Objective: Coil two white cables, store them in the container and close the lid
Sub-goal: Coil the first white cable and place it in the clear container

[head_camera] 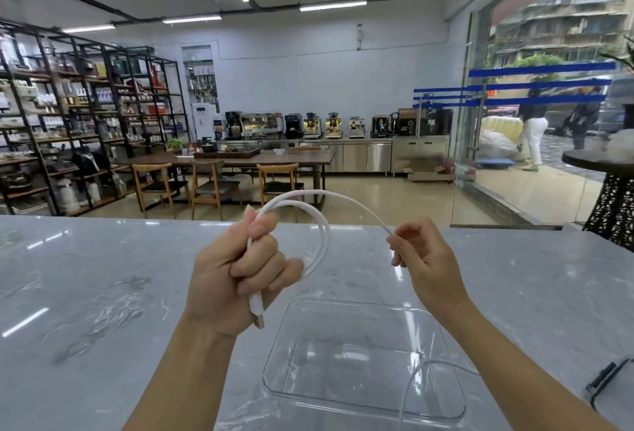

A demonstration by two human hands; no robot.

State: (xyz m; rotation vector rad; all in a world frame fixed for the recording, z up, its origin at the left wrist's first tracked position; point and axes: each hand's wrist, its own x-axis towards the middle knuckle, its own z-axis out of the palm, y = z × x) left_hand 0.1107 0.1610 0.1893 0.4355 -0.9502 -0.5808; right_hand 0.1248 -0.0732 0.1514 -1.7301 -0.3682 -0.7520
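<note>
White cable (319,225): held above a grey marble countertop (103,276), partly coiled, two loops visible arching up and to the right of the left hand (236,273). Left hand: closed in a fist around the gathered strands, thumb pressed over the top, USB plug end (258,314) hanging out below the fist, metal tip pointing down. Right hand (425,259): fingers pinched shut on the free run of the same cable, which arcs from the top of the coil down to the fingertips (394,242). Clear plastic container (442,406): open, square with rounded corners, set on the countertop directly below and between the forearms, near the front edge. Second white cable (410,382): thin strand, lying partly inside the container at its right side, one length running over the near rim toward the bottom of the view, another curving off right under the right forearm; ends not visible. Lid (614,386): clear, with a dark clip on its edge, resting on the countertop at far right, apart from the container, mostly cut off by the frame. Background: shop interior with metal shelving (68,115), wooden table and chairs (240,159), row of coffee machines (326,125) on a steel counter, glass door (514,122) at right.
</note>
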